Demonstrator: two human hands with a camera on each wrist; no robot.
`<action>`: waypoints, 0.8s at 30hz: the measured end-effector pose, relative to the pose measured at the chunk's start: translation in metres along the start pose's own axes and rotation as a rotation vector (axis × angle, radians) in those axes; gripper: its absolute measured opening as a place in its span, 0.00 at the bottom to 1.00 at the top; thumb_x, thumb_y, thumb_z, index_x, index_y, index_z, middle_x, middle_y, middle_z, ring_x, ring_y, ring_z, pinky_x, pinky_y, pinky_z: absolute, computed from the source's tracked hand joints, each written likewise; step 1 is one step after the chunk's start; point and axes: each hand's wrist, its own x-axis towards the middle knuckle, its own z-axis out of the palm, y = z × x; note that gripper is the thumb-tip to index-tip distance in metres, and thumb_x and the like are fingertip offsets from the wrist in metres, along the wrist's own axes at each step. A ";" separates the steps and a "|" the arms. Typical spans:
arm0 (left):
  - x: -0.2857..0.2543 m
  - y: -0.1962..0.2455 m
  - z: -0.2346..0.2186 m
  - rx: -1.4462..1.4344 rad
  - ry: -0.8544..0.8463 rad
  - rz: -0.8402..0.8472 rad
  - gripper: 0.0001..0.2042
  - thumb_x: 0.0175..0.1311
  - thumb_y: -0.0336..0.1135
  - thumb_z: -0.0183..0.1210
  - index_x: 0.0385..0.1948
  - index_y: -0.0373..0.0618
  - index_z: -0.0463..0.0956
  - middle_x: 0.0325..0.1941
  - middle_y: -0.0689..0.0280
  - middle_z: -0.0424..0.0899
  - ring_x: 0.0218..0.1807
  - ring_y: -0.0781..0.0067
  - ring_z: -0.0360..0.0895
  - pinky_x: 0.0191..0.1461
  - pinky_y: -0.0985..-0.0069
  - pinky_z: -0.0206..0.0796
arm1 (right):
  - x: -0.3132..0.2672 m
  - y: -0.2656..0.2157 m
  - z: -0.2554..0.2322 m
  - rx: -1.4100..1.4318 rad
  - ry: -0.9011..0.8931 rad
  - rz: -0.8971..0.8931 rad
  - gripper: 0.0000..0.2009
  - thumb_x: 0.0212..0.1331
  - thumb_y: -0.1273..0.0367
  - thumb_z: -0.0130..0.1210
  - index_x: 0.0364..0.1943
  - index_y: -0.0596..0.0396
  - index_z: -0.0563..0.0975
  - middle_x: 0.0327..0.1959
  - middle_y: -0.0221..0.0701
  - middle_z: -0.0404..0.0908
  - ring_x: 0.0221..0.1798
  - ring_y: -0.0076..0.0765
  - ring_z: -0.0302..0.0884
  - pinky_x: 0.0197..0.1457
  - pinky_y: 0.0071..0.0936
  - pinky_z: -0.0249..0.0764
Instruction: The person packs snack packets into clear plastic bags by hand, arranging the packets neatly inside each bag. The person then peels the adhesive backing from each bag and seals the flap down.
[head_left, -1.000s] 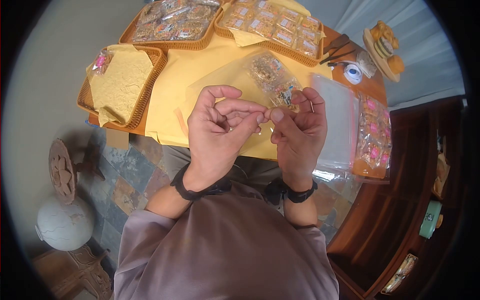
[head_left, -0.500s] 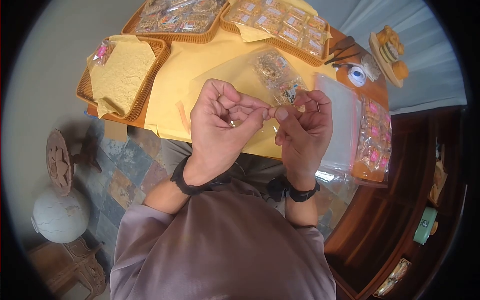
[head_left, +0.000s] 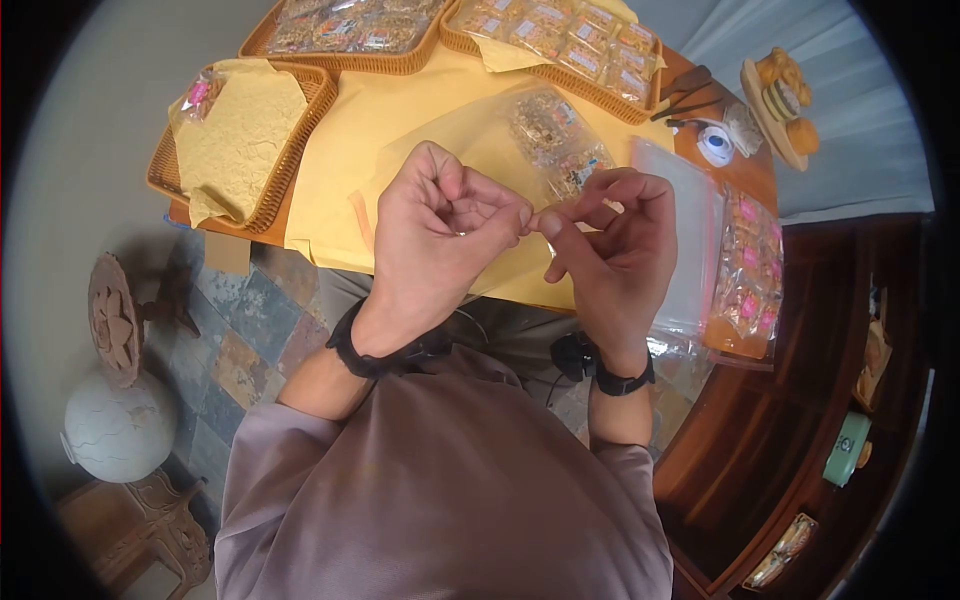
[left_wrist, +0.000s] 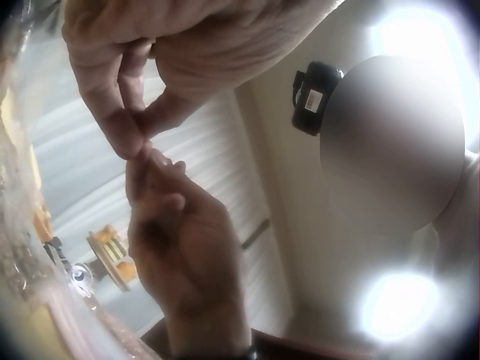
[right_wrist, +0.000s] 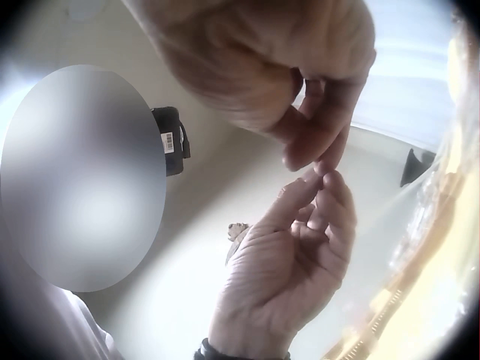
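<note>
My left hand [head_left: 433, 238] and right hand [head_left: 617, 255] are raised over the near part of the table, thumbs and forefingers pinched together. Their fingertips meet in the middle, as the left wrist view shows with the left-hand fingers [left_wrist: 131, 139] right against the other hand's. I cannot tell what, if anything, the fingertips pinch. Beyond the hands lies a large clear bag [head_left: 470, 118], with packed seed-and-nut snacks [head_left: 543, 125] in its right part. The right hand overlaps the lower snack pack in the head view.
Wicker baskets of wrapped snacks [head_left: 350, 28] line the far edge; a paper-lined one [head_left: 250, 135] stands left. Clear bags [head_left: 675, 240] and pink-labelled snack packs [head_left: 745, 265] lie right, near a white tape roll [head_left: 715, 146]. A dark wooden shelf [head_left: 760, 420] stands lower right.
The right hand has shifted slightly right, and its upper fingers are more bent. Fingertips stay together in every head frame, while the table has drifted a little upward in view.
</note>
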 end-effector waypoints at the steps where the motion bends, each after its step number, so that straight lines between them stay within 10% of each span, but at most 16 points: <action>1: 0.001 0.000 -0.001 0.000 0.001 -0.002 0.19 0.63 0.14 0.63 0.36 0.45 0.57 0.38 0.50 0.87 0.41 0.68 0.88 0.42 0.79 0.81 | 0.000 0.001 -0.001 0.000 0.000 0.002 0.22 0.58 0.88 0.61 0.50 0.57 0.63 0.47 0.34 0.71 0.48 0.30 0.86 0.28 0.18 0.85; 9: 0.005 0.004 0.001 -0.074 -0.002 -0.048 0.14 0.67 0.15 0.60 0.42 0.44 0.64 0.38 0.50 0.88 0.40 0.65 0.89 0.39 0.78 0.80 | 0.004 0.015 -0.008 0.560 0.052 0.081 0.23 0.54 0.94 0.57 0.49 0.55 0.67 0.52 0.32 0.72 0.56 0.42 0.82 0.51 0.44 0.91; 24: -0.004 -0.001 0.003 -0.095 -0.040 -0.025 0.16 0.67 0.14 0.60 0.45 0.45 0.65 0.42 0.48 0.88 0.46 0.64 0.89 0.44 0.77 0.80 | 0.003 0.024 -0.005 0.559 0.065 0.061 0.25 0.51 0.94 0.58 0.47 0.53 0.69 0.51 0.31 0.72 0.54 0.37 0.81 0.49 0.32 0.89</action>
